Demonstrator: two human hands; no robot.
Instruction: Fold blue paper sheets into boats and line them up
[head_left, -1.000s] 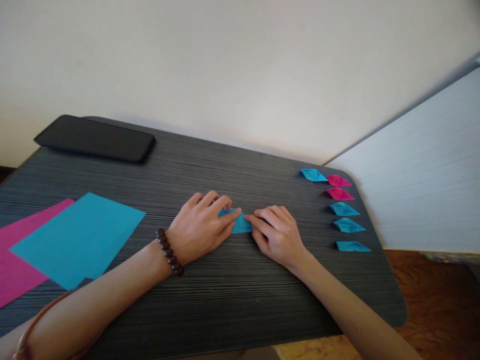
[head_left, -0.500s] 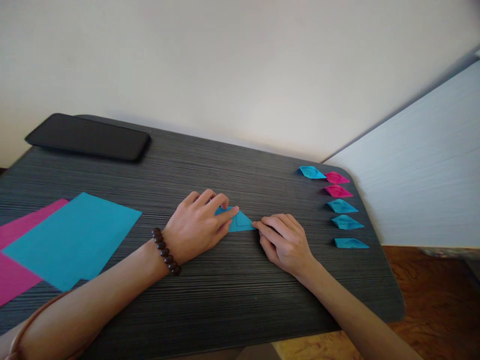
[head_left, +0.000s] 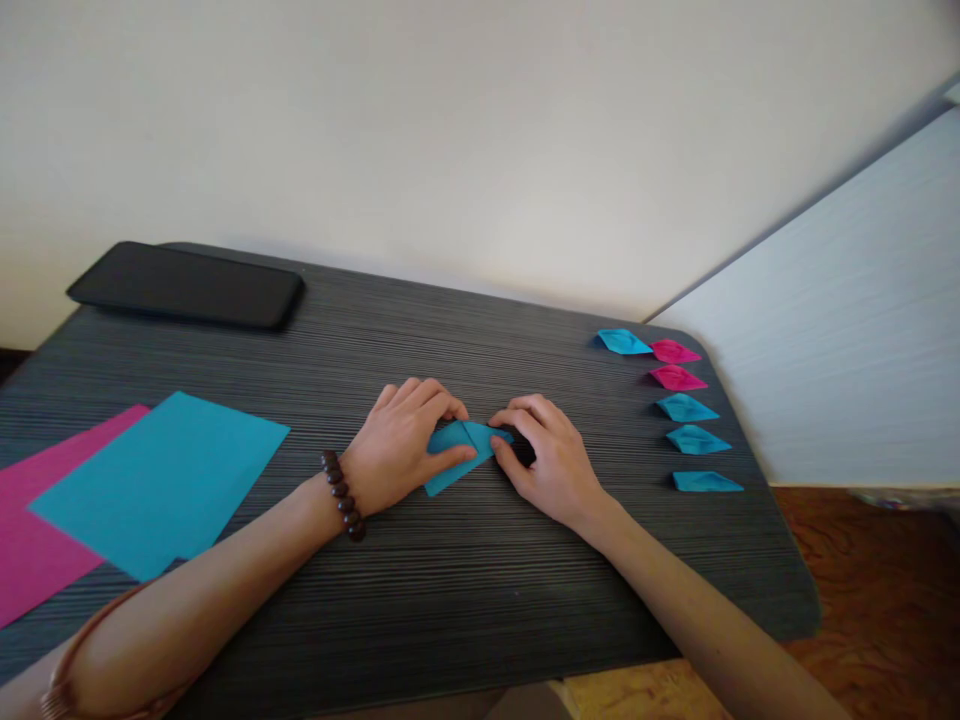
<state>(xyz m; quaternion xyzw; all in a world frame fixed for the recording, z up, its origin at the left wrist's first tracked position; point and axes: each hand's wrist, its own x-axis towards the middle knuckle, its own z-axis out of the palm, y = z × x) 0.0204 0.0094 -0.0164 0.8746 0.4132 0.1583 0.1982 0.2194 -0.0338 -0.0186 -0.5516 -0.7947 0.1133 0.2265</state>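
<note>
Four small blue folded papers (head_left: 697, 440), two small pink folded papers (head_left: 677, 377). One blue folded piece (head_left: 454, 435) at two hands (head_left: 394, 440). Visible sheets: one blue sheet (head_left: 169, 480), one pink sheet (head_left: 45, 545).

A small folded blue paper (head_left: 478, 438) slants, creased, between the fingers (head_left: 517, 417).

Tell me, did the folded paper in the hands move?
Yes: against the table, the folded blue paper has turned, its left end swinging toward the near edge.
</note>
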